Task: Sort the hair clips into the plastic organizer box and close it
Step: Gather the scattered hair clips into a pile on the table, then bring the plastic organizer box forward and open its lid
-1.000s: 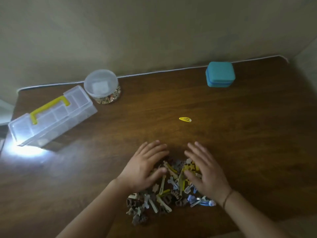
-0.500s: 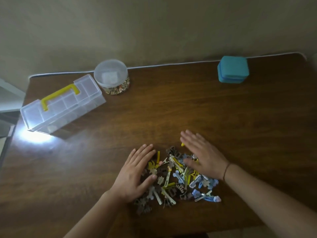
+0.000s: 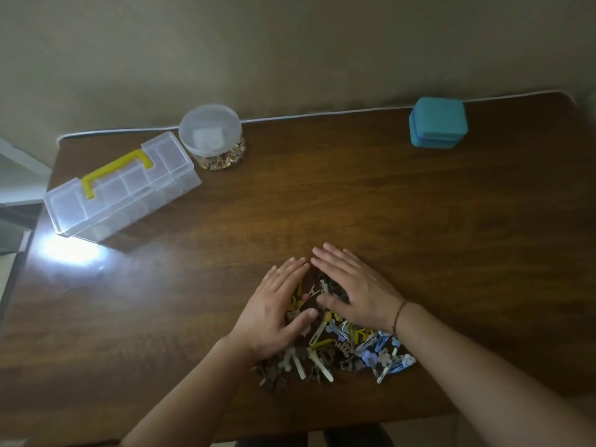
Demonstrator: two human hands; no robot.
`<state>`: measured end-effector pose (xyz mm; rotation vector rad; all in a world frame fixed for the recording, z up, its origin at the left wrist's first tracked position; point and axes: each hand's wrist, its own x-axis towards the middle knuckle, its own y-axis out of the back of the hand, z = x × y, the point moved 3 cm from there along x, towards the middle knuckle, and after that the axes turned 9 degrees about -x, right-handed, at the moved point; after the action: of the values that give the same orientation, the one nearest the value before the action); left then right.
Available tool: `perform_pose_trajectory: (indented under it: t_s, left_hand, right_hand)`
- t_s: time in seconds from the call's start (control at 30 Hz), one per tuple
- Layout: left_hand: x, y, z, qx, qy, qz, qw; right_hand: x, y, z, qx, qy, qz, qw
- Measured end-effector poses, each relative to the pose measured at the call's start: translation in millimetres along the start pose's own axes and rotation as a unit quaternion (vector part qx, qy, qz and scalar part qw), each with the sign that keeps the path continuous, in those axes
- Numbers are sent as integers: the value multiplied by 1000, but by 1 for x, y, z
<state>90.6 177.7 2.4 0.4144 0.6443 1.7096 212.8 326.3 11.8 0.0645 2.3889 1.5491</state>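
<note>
A mixed heap of hair clips (image 3: 335,346) in yellow, brown, cream, pale blue and lilac is seen beneath two flattened hands, on a dark brown wood-grain table (image 3: 419,221). Far beyond the left hand (image 3: 274,312), a clear organizer box (image 3: 119,191) is topped by a yellow handle (image 3: 116,172). A teal case (image 3: 438,126) is set far beyond the right hand (image 3: 358,291).

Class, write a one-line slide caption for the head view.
Both hands rest flat on a hair clip pile; closed organizer box waits.
</note>
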Motion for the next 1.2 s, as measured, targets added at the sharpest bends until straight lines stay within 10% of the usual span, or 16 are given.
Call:
perform_pose_trajectory:
  t_s: [0.33, 0.47, 0.77, 0.93, 1.2]
  left_hand:
    - [-19, -6, 4, -29, -30, 11, 999]
    - [-10, 38, -7, -34, 27, 145, 988]
    - [-49, 218, -107, -185, 274, 601, 728]
    - [-71, 270, -148, -240, 342, 606, 677]
    - [-66, 281, -165, -333, 332, 514, 718]
  right_hand:
    - [-21, -11, -15, -29, 8, -15, 999]
    - [11, 13, -25, 49, -26, 17, 998]
    - [162, 63, -95, 182, -144, 51, 971]
    - [233, 69, -113, 283, -217, 63, 932]
    - [267, 60, -134, 377, -206, 72, 900]
